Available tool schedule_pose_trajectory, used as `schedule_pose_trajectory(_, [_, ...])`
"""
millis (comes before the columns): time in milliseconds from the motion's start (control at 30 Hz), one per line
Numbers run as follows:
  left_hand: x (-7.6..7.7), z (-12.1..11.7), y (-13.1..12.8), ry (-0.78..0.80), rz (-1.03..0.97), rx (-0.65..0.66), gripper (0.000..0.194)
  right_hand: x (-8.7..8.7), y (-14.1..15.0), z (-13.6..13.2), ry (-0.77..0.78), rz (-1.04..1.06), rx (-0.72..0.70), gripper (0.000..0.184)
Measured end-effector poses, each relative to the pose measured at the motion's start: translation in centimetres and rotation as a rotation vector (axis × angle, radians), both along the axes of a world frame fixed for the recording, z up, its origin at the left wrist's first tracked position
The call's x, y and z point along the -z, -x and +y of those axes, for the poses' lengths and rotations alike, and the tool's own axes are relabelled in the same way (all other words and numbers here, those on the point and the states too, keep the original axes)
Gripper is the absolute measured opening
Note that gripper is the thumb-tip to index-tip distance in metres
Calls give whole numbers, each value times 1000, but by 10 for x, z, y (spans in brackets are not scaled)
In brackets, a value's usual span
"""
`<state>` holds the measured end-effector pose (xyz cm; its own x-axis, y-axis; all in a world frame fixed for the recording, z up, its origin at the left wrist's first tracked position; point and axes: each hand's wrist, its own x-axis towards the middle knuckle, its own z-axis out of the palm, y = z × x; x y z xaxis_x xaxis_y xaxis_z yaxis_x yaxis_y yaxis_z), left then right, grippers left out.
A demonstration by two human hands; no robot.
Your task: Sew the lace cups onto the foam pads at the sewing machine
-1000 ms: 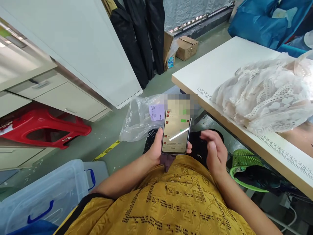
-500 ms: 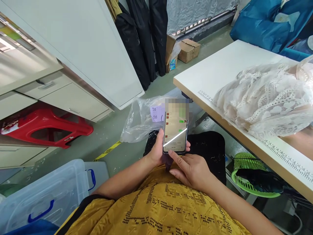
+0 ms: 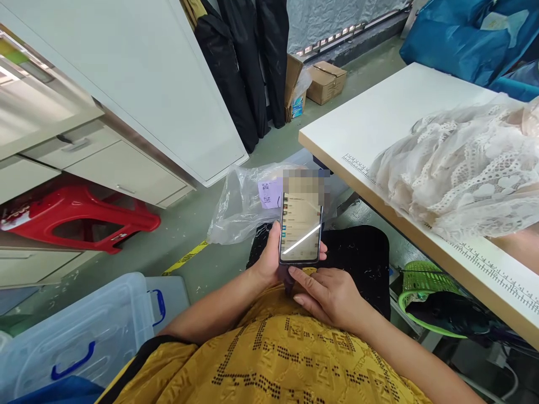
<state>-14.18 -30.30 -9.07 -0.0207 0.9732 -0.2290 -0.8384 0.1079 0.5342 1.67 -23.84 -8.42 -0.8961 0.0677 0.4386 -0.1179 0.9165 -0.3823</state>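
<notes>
A smartphone [image 3: 300, 230] with a lit screen showing a list is held upright over my lap. Its top end is blurred out. My left hand [image 3: 269, 255] wraps round it from behind, thumb along the left edge and fingertips showing at the right edge. Just below the phone's lower edge, my right hand [image 3: 330, 292] has its index finger stretched out and its thumb apart, with nothing in it. Beyond the phone lies a clear plastic bag [image 3: 236, 207] with a purple label [image 3: 269, 193] that carries printed codes.
At right, a white table [image 3: 349, 123] with ruler markings bears a heap of white lace fabric [image 3: 458, 168]. Under it sits a green basket [image 3: 425, 280] with dark cloth. A red stool [image 3: 80, 219], a clear lidded bin [image 3: 84, 336] and white drawers [image 3: 122, 174] stand at left.
The phone screen has switched from a chat page to a list. My right index finger has drawn back from the screen's bottom edge to just below the phone.
</notes>
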Motion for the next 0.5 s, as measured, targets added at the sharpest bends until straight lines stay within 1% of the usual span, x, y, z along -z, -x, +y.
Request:
schedule_pose_trajectory(267, [-2, 1, 0, 32, 20, -4, 87, 2, 3, 3, 74, 0, -2, 50])
schedule_pose_trajectory(433, [-4, 2, -2, 9, 37, 4, 86, 2, 6, 3, 56, -28, 35, 45])
schedule_pose_trajectory(500, [-5, 2, -2, 8, 36, 4, 85, 2, 6, 3, 80, 1, 36, 43])
